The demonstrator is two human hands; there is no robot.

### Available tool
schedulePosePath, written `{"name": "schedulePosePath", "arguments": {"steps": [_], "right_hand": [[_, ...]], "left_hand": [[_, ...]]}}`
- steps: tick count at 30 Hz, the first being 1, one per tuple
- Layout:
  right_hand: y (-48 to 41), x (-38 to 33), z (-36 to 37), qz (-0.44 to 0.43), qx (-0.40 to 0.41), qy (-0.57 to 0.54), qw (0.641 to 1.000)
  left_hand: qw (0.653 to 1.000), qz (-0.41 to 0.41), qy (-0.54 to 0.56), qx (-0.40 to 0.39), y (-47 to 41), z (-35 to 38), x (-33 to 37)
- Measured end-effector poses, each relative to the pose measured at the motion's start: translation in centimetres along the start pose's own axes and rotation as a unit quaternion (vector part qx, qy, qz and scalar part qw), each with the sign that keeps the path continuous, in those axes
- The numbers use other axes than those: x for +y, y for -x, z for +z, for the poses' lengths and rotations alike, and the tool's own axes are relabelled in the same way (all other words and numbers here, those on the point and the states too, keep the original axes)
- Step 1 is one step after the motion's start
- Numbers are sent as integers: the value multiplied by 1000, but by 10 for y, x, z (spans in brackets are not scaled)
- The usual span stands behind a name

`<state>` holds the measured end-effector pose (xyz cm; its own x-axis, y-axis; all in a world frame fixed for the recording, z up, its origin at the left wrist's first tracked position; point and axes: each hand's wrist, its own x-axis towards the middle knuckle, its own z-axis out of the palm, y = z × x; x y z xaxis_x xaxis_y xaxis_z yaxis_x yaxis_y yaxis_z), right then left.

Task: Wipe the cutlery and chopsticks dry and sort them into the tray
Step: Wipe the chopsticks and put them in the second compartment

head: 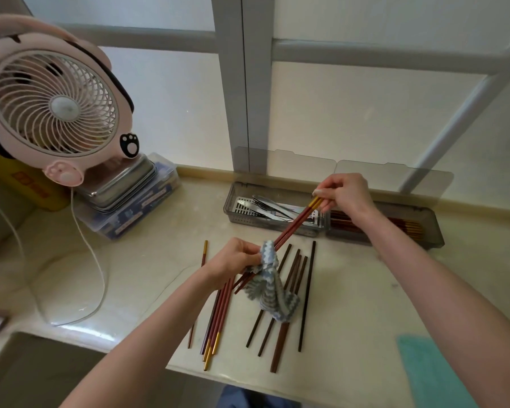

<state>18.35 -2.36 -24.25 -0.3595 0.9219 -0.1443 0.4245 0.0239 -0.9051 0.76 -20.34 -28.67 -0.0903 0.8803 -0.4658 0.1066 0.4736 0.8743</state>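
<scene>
Nearest me, beneath my left grip, the loose chopsticks (pixel 218 319) lie fanned on the counter (pixel 365 319), and the gold ends of a few reach close to its front edge. My left hand (pixel 233 259) grips the striped cloth (pixel 270 290), bunched round the lower part of a red pair of chopsticks (pixel 295 223). My right hand (pixel 346 195) pinches that pair's gold ends between thumb and fingertips, up and away from the cloth.

The cloth's free tail hangs onto the sticks below. If I pull through carelessly, I judge it could drag one of them towards the edge and off. The right pinch is light and holds two sticks at once, so a hard tug from the left could slip one out or twist the pair apart.

Beyond my right grip sits the grey tray (pixel 230 212), its clear lids standing open behind it. The compartment just past the held pair holds metal cutlery (pixel 265 206). The one under my right wrist holds sorted red chopsticks (pixel 409 228) with gold ends.
</scene>
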Motion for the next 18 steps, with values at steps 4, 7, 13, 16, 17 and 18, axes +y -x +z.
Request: {"name": "schedulePosePath", "arguments": {"steps": [4, 7, 13, 16, 17, 18], "right_hand": [[-12, 5, -21, 10, 58, -3, 998], [-16, 6, -38, 31, 100, -45, 993], [-10, 8, -24, 103, 147, -269, 946], [22, 8, 30, 140, 45, -319, 936], [32, 10, 46, 152, 16, -323, 934], [40, 11, 58, 159, -2, -327, 931]], "left_hand": [[1000, -10, -16, 4, 3, -9, -9], [998, -35, 42, 30, 3, -20, -23], [909, -2, 412, 63, -6, -5, -30], [901, 29, 424, 88, -17, 14, -13], [896, 36, 429, 105, -19, 19, -6], [891, 42, 435, 126, -21, 23, 0]]}}
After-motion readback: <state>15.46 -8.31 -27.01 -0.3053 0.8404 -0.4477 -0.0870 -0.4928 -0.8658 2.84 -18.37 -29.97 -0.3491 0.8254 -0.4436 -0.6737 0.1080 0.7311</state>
